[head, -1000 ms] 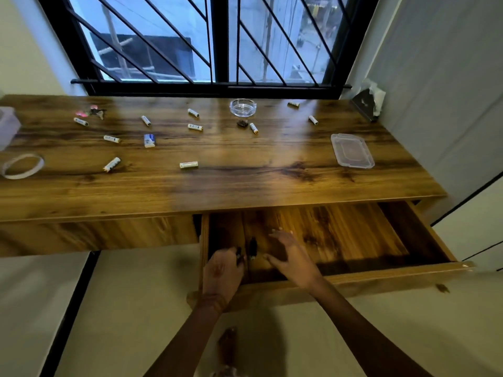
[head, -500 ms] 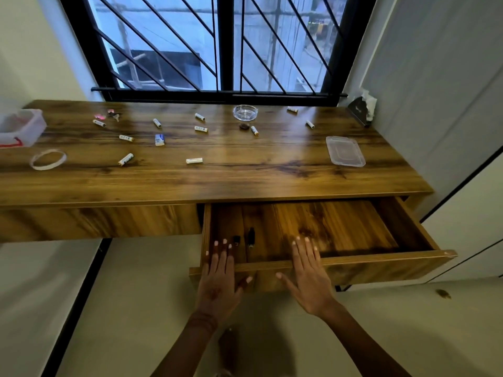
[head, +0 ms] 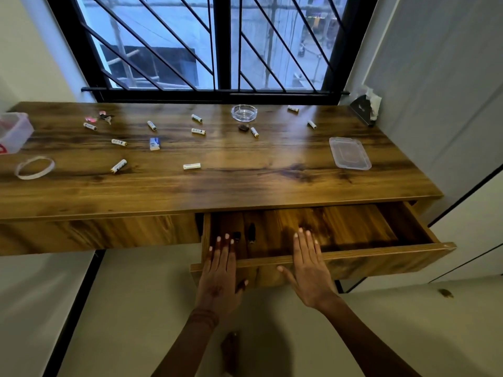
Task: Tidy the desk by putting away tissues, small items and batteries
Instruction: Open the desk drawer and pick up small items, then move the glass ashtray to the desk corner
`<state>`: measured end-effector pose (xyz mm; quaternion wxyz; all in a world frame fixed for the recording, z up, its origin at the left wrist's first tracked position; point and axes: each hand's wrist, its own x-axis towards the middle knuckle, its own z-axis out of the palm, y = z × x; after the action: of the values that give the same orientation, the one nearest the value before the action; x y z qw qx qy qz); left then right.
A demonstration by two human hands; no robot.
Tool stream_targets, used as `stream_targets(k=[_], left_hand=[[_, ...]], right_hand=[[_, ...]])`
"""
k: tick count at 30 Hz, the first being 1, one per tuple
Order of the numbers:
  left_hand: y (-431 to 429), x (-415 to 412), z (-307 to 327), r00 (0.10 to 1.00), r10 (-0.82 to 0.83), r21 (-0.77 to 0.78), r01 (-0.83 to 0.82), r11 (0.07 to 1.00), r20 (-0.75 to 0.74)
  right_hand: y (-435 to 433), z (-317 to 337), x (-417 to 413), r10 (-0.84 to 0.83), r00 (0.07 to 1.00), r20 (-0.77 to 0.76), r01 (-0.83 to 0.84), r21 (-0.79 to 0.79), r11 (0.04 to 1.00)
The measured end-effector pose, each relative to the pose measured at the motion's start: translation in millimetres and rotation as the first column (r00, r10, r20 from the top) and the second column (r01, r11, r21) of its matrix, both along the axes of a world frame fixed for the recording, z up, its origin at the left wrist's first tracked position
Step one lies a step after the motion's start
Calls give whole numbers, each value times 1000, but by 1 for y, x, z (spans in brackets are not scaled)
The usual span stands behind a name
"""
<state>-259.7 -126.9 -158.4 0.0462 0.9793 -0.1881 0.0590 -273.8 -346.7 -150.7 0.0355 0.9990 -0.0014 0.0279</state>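
Where the desk (head: 245, 186) meets the frame's left edge, a clear tub (head: 13, 131) sits above a tape ring (head: 34, 167), and batteries (head: 192, 166) lie scattered across the upper middle. Lower centre, my left hand (head: 220, 281) lies flat on the open drawer (head: 381, 253) front, fingers straight and together, with small dark items (head: 251, 232) just beyond. My right hand (head: 310, 273) lies likewise, thumb splayed, with tissues (head: 371, 100) at upper right.

Position: head-worn, above and just in front of the near edge of the desk (head: 272, 175).
Facing: forward and down, toward the barred window (head: 174, 31) on the far side.
Nearness: open drawer (head: 381, 255) closest, low in frame; desk top beyond it.
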Motion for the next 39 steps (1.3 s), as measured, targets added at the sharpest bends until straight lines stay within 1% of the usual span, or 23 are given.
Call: stream_targets(k=[7, 9, 11, 13, 16, 19, 22, 25, 28, 31, 33, 36, 39], left_hand=[[-4, 45, -4, 998, 5, 25, -7, 1000, 62], [-4, 60, -5, 994, -4, 55, -1, 999, 108], [-4, 75, -5, 985, -28, 88, 13, 996, 168], [-1, 88, -2, 977, -35, 86, 17, 996, 210], [4, 115, 4, 974, -30, 109, 5, 994, 225], [5, 136, 7, 984, 1, 140, -26, 990, 176], [-1, 144, 9, 986, 37, 134, -59, 989, 160], [-3, 147, 7, 975, 21, 156, -56, 986, 219], [-1, 151, 3, 964, -11, 176, -38, 984, 267], [-2, 148, 4, 973, 7, 189, -52, 981, 232], [-3, 146, 9, 979, 35, 170, -70, 983, 202], [-7, 141, 18, 988, 61, 145, -82, 986, 142], [-7, 134, 26, 992, 78, 121, -89, 989, 95]], right_hand=[[-1, -2, 44, -12, 999, 32, 13, -24, 1000], [-1, -2, 58, -22, 999, 31, 23, -36, 999], [-2, -1, 73, -20, 999, 33, 22, -67, 998], [-4, 1, 87, 5, 998, 59, 2, -117, 993], [-7, 6, 110, 42, 996, 84, -28, -165, 986], [-5, 11, 127, 42, 997, 70, -32, -135, 990], [0, 10, 138, -4, 997, 83, 15, -125, 992], [1, 3, 143, -17, 992, 125, 29, -91, 995], [1, 2, 143, -25, 998, 62, 29, -58, 998], [1, 3, 142, -28, 997, 72, 31, -30, 999], [2, 4, 143, -20, 995, 96, 23, -32, 999], [6, 11, 141, -28, 998, 63, 29, -22, 999], [8, 20, 138, -68, 997, 48, 67, 25, 997]])
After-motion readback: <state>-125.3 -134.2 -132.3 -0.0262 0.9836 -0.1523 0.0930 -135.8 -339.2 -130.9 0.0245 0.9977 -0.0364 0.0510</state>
